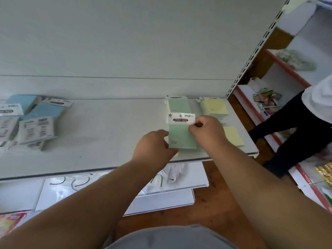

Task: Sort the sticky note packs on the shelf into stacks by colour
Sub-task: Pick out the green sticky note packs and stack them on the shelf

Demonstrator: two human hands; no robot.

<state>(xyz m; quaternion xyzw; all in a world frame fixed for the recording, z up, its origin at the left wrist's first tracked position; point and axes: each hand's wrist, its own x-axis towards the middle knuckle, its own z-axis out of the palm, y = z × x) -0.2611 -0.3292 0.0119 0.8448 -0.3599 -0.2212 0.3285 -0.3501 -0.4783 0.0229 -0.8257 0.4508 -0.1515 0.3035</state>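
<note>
I am standing at a white shop shelf (pixel 100 141) over a wooden floor (pixel 215 203). My left hand (pixel 154 146) is curling round the lower left edge of a green sticky note pack (pixel 181 135), and my right hand (pixel 206 130) is pinching its white header card. Behind this pack another green pack (pixel 177 105) is lying; to its right, yellow packs (pixel 214 106); far to its left, blue packs (pixel 43 110) among face-down ones, their print too blurred to read. Another person's dark trousers (pixel 291 130) are cut off at the frame's right.

arms bare, no sleeves | grey top (pixel 172 238) | no rings/watch
</note>
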